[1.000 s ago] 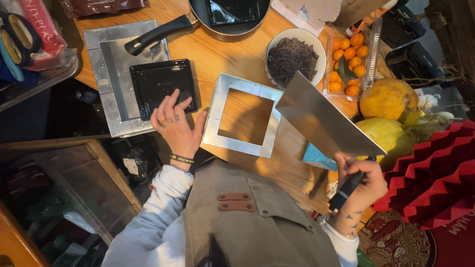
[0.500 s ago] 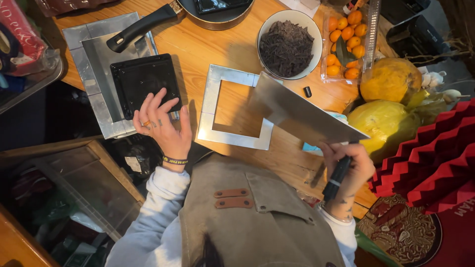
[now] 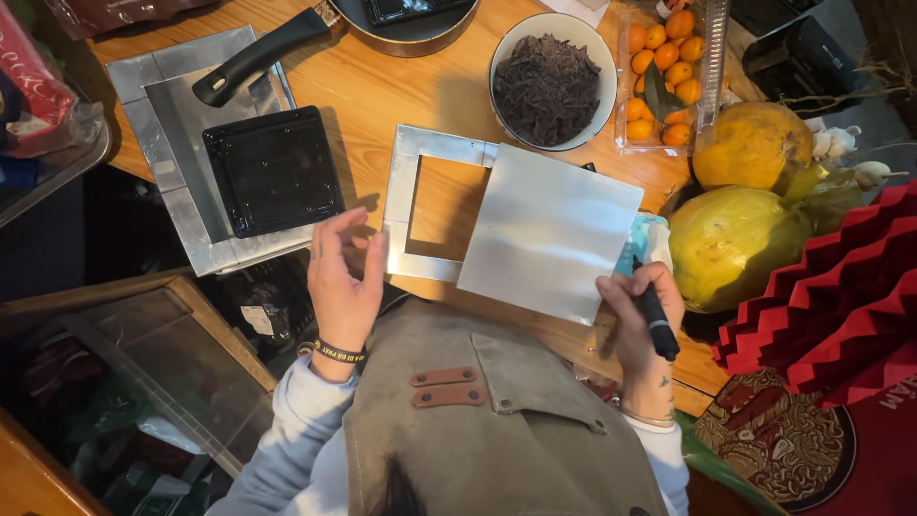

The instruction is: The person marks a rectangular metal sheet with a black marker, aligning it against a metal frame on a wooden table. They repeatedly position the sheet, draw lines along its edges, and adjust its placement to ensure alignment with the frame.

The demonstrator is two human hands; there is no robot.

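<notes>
Since a second ago, one metal sheet [image 3: 549, 234] has dropped flat, overlapping one square frame [image 3: 420, 203] beside it. Right hand [image 3: 638, 320] grips the sheet's corner and one black pen [image 3: 655, 320]. Left hand [image 3: 342, 282], fingers spread, holds nothing, touching the frame's edge. One black tray [image 3: 272, 170], one bowl [image 3: 551, 81] and two yellow fruits beyond, on a wooden table [image 3: 373, 91].

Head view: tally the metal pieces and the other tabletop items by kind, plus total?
Square metal frame: 1, left hand at its edge
Metal sheet: 1, right hand with black pen at its corner
Stacked metal plates: 2
Black tray: 1
Pan: 1
Bowl: 1
Large yellow fruits: 2
Total: 9
</notes>
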